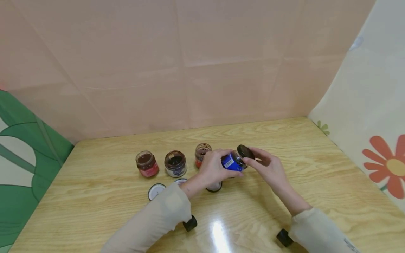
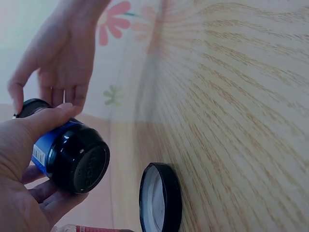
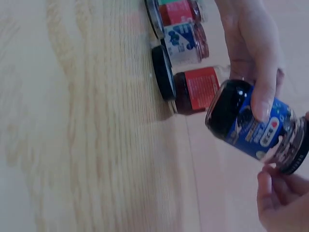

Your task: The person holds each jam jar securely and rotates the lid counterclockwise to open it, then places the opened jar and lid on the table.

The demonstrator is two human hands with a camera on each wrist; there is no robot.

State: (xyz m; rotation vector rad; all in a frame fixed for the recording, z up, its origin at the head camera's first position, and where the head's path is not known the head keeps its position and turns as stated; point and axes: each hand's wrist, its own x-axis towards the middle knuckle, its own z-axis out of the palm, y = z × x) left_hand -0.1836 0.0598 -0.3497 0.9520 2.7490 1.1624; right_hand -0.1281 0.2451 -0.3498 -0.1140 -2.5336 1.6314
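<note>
My left hand point(image 1: 212, 167) grips a glass jar point(image 1: 232, 162) with a blue label and dark contents, tilted above the table. In the left wrist view its dark base point(image 2: 89, 166) faces the camera. With thumb and fingers, my right hand point(image 1: 270, 170) pinches a black lid point(image 1: 246, 152) at the jar's mouth. The lid looks tilted against the rim in the head view; whether any thread still engages I cannot tell. The right wrist view shows the jar's blue label point(image 3: 260, 128) and the lid's edge point(image 3: 297, 152) close to the glass neck.
Three lidless jars stand left of the hands: a red-labelled one point(image 1: 147, 164), a white-and-blue one point(image 1: 175, 164) and another red-labelled one point(image 1: 202, 154), partly hidden by my left hand. Before them lie three lids point(image 1: 156, 192). A cloth wall point(image 1: 190, 88) rises behind the wooden table point(image 1: 95, 168).
</note>
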